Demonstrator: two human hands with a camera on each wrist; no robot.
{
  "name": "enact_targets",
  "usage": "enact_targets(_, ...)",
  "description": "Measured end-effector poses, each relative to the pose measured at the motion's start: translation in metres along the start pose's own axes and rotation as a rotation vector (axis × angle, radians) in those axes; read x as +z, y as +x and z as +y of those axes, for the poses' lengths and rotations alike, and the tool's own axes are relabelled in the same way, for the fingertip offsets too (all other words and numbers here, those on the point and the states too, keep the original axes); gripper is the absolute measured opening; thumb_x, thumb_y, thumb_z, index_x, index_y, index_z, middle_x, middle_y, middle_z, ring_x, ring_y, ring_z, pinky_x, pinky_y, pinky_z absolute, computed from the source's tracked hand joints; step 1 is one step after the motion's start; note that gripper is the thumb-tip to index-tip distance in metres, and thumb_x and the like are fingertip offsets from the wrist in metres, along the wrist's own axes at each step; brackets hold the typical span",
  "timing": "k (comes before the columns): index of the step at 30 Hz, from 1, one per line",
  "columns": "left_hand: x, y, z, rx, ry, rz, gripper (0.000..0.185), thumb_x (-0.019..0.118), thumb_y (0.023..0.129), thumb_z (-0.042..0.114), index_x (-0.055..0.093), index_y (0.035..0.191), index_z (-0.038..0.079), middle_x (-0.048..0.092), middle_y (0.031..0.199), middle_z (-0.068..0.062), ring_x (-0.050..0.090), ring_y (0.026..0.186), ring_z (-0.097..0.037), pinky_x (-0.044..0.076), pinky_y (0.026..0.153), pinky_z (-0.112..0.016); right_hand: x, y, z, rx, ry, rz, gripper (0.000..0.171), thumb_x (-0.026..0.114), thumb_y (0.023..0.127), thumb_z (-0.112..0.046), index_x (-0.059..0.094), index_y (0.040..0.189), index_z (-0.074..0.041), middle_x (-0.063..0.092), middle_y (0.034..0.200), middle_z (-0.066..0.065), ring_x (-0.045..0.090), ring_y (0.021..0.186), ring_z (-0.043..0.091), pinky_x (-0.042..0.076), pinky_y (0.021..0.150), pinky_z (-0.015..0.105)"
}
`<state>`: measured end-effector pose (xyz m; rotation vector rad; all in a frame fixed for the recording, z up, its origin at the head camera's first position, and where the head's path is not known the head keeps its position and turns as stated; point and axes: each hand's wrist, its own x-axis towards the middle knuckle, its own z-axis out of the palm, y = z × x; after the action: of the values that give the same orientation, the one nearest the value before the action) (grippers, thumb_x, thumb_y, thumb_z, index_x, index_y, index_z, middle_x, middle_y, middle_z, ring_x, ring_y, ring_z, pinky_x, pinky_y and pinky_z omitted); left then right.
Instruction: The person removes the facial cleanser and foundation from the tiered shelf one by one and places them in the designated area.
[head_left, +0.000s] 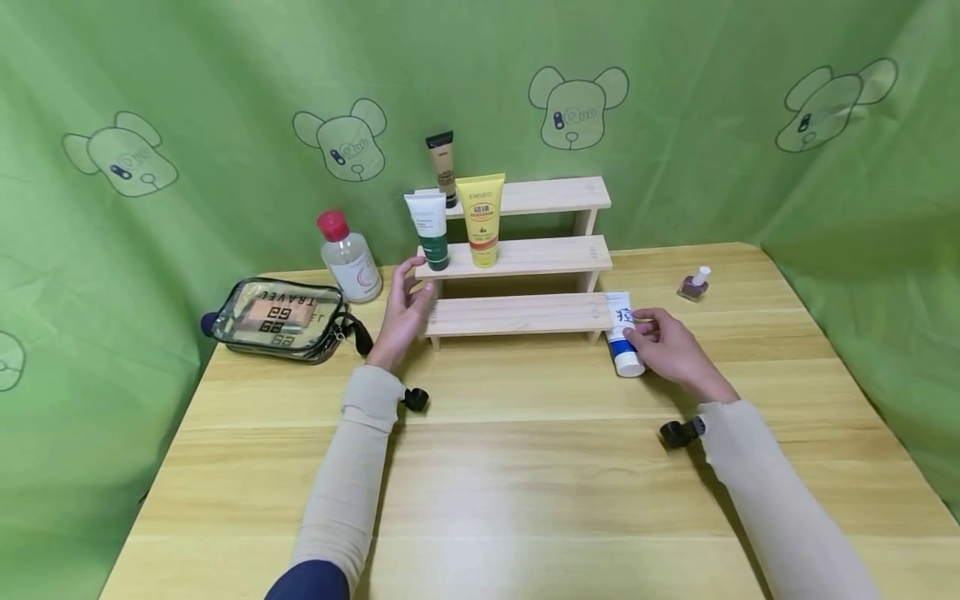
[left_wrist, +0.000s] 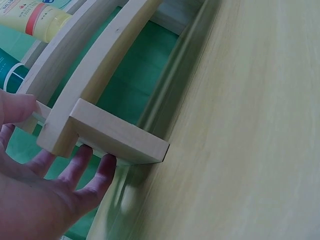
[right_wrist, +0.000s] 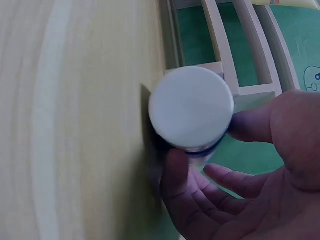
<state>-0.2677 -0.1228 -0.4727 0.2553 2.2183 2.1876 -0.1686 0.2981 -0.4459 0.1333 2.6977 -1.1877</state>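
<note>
A three-step wooden stand (head_left: 517,312) stands at the back of the table. Its left end is touched by my left hand (head_left: 405,315), fingertips against the outer side of the lowest step's leg (left_wrist: 120,132) in the left wrist view. A white squeeze tube with a blue band (head_left: 621,321) is pinched between the thumb and fingers of my right hand (head_left: 670,348), beside the stand's right end. Its white cap (right_wrist: 191,107) points toward the right wrist camera. On the middle step stand a white-and-green tube (head_left: 430,229) and a yellow tube (head_left: 482,218); a beige tube with black cap (head_left: 442,165) stands on the top step.
Left of the stand are a clear bottle with red cap (head_left: 351,262) and a transparent travel pouch (head_left: 277,318). A small nail polish bottle (head_left: 695,285) lies to the right. A green curtain (head_left: 480,50) hangs behind and around the wooden table (head_left: 525,467).
</note>
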Motion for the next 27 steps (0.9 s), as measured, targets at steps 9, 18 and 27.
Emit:
enact_targets(9, 0.000, 0.000, 0.000, 0.002, -0.009, 0.000, 0.049, 0.055, 0.114, 0.016, 0.042, 0.158, 0.030, 0.050, 0.160, -0.021, 0.056, 0.142, -0.049, 0.044, 0.123, -0.058, -0.010, -0.003, -0.013, -0.102, 0.036, 0.106, 0.065, 0.054, 0.114, -0.031, 0.036, 0.163, 0.008, 0.057, 0.141, 0.032, 0.063, 0.126, 0.047, 0.053, 0.078, 0.012)
enact_targets(18, -0.002, 0.001, 0.000, -0.002, -0.010, -0.001, 0.049, 0.055, 0.113, 0.017, 0.042, 0.158, 0.031, 0.049, 0.161, -0.020, 0.057, 0.143, -0.045, 0.044, 0.124, -0.059, 0.009, -0.002, -0.047, -0.235, 0.108, 0.249, 0.055, 0.059, 0.111, -0.023, 0.046, 0.159, 0.002, 0.058, 0.144, 0.029, 0.063, 0.127, 0.044, 0.046, 0.083, 0.009)
enact_targets(27, -0.001, 0.001, 0.000, -0.004, -0.001, 0.005, 0.048, 0.056, 0.113, 0.016, 0.043, 0.158, 0.029, 0.048, 0.162, -0.018, 0.056, 0.144, -0.042, 0.043, 0.126, -0.056, 0.028, 0.009, -0.077, -0.423, 0.293, 0.267, 0.047, 0.061, 0.109, -0.008, 0.055, 0.155, -0.006, 0.062, 0.138, 0.017, 0.063, 0.119, 0.010, 0.055, 0.094, 0.009)
